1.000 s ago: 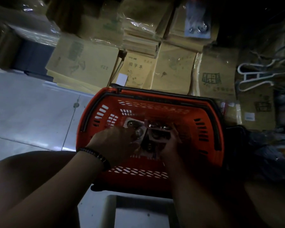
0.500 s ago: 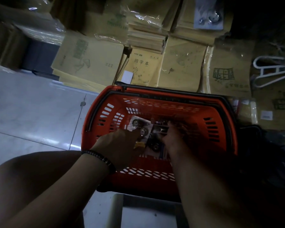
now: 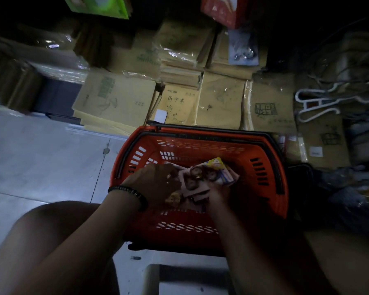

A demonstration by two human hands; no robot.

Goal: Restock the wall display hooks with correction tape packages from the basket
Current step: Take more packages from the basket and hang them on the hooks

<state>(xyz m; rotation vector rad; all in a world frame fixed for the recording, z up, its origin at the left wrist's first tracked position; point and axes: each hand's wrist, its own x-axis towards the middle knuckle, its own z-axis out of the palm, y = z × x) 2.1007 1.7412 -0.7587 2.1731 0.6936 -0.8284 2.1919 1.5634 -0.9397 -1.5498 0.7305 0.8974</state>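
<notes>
Dim stockroom: pale floor tiles [image 3: 41, 156] at left, wrapped exercise books [image 3: 117, 101] stacked along the back. Before the books sits the red basket [image 3: 264, 150]. Inside it the left hand [image 3: 156, 184] grips the near-left end of a fanned bundle of correction tape packages [image 3: 202, 179], whose long axis runs toward the basket's far-right corner. The right hand [image 3: 218, 195] clasps its near edge. With both hands already on it, the bundle probably lifts straight up.
</notes>
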